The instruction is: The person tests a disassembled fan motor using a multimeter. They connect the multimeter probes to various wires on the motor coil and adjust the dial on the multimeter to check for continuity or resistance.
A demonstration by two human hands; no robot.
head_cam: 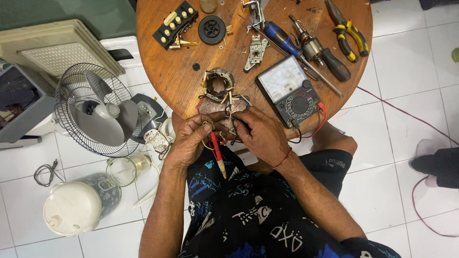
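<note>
Stator of a small motor, a grey steel ring wound with copper coils (218, 85), sits on the round wooden counter (162, 71) near its front edge, with thin yellow, red and dark lead wires (237, 98) trailing from it toward the person. Everything else is placed from this stator. Far to its left, on the white tiled floor, stand a grey caged desk fan (95, 109) and, nearer the person, a cream rice cooker (79, 205). Just to its right lies a black analogue multimeter with a white dial face (290, 91); beyond that, a blue-handled screwdriver (282, 39), a copper-wound armature (313, 48) and yellow-handled pliers (349, 33). Behind the stator are a black switch block with cream buttons (175, 24) and a black ribbed wheel (212, 29).

Both hands work directly in front of the stator, at the counter's edge. The left hand (193, 138) is clenched around a red test probe with a pale tip (217, 154), whose long axis runs away from the stator toward the lap, and it also pinches a yellow wire. The right hand (260, 136) is closed on the wire ends; a black probe seems to be in it, though that is hard to make out. The two hands are about equally near the stator. Where the wire ends meet is hidden between the fingers.
</note>
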